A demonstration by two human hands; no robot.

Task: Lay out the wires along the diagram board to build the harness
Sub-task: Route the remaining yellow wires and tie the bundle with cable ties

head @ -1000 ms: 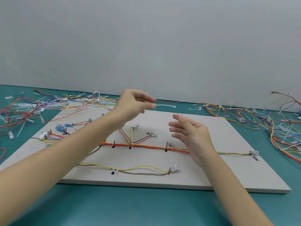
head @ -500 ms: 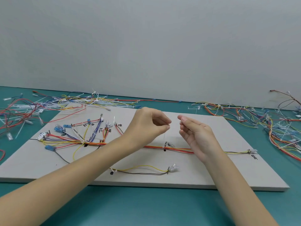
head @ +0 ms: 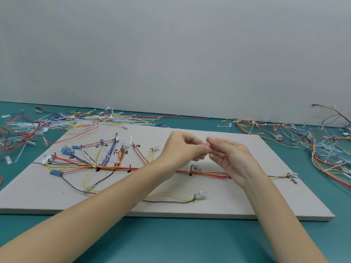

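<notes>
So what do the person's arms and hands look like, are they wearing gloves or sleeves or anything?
No gloves and no sleeves: both forearms are bare right up to the frame edge. The left hand and right hand are bare too, with no ring, watch or wristband visible. The nails on the fingers look short and plain.

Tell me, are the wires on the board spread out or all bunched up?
Spread out. The wires fan into separate coloured branches across the grey board, joining one long orange bundle along the middle.
</notes>
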